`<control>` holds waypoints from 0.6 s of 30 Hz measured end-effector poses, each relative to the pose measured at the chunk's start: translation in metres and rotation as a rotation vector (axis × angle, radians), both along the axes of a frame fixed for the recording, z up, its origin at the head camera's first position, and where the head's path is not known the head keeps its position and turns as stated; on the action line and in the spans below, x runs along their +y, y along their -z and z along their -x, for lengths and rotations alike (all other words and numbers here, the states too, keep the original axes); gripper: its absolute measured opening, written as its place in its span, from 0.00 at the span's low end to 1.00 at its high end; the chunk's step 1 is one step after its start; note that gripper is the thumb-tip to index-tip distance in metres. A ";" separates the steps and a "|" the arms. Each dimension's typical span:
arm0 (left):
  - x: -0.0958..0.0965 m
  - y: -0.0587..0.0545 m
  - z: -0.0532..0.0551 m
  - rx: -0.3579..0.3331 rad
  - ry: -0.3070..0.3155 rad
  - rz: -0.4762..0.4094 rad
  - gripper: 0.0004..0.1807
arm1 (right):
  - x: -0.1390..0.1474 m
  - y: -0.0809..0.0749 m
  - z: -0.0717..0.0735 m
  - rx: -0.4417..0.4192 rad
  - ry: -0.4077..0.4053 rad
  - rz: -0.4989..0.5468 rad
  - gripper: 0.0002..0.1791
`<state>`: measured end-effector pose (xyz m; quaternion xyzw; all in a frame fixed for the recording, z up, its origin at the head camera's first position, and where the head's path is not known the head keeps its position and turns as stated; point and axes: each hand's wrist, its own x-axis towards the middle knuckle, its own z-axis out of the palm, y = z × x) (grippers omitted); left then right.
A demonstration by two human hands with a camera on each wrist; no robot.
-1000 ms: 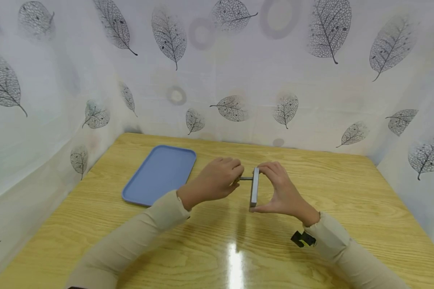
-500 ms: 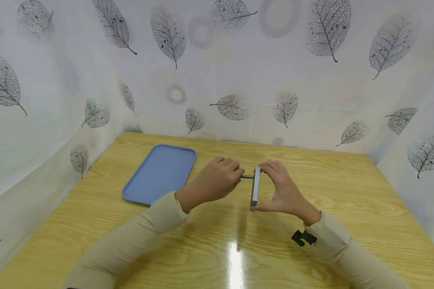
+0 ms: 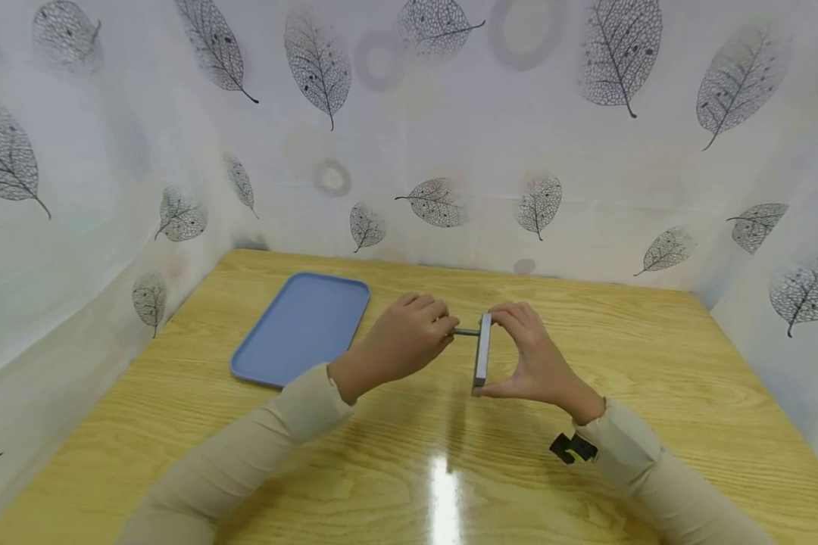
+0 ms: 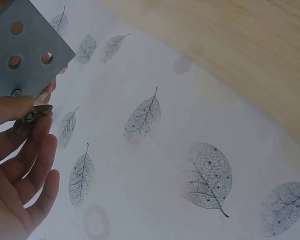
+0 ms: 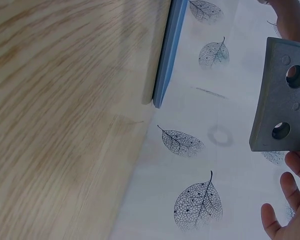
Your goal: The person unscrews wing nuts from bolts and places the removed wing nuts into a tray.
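Observation:
A thick grey metal plate (image 3: 482, 352) with several round holes stands edge-on above the table in the head view. My right hand (image 3: 537, 367) grips it by opposite edges, thumb at the near end and fingers at the far end. A thin bolt (image 3: 467, 331) sticks out of its left face toward my left hand (image 3: 409, 337). Thumb and fingers of that hand pinch a brass-coloured wing nut (image 4: 34, 116) on the bolt, seen in the left wrist view. In the right wrist view, the plate's other face shows holes and small round marks.
A blue tray (image 3: 303, 329) lies on the wooden table (image 3: 620, 333), left of the hands. Behind and beside the table hangs a white curtain (image 3: 477, 113) printed with leaves. A black clip-like piece (image 3: 572, 449) sits at the right sleeve.
My left fingers have turned slightly at the bolt, covering the brass part that showed below them a second ago. The right hand keeps the plate nearly still.

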<state>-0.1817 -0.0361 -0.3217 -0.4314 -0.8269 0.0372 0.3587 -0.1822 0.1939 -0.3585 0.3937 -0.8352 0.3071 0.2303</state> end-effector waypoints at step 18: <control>0.009 0.002 0.000 -0.039 -0.068 0.104 0.17 | 0.001 0.000 0.002 0.011 0.009 0.012 0.48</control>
